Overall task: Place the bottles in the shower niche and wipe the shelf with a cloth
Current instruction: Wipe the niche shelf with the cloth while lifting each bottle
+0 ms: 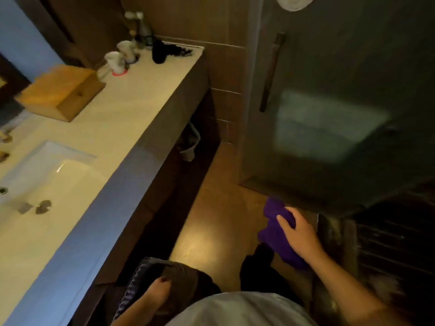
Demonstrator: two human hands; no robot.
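Observation:
My right hand (pixel 299 234) is shut on a crumpled purple cloth (pixel 275 229), held low over the brown floor beside the shower's threshold. At the bottom of the view, my left hand (pixel 157 290) curls over the rim of a dark basket (pixel 183 271) with a braided edge; I cannot make out what is in it. Two white pump bottles (pixel 115 61) and a dark bottle (pixel 143 31) stand at the far end of the vanity counter (pixel 131 109). The shower niche is out of view.
A frosted glass shower door (pixel 341 102) with a long dark handle (pixel 270 74) stands shut ahead on the right. The counter on the left also carries a wooden box (pixel 61 92), a black hair dryer (pixel 160 52) and a sunken sink (pixel 47 175). A dark slatted grate (pixel 395 238) lies at right.

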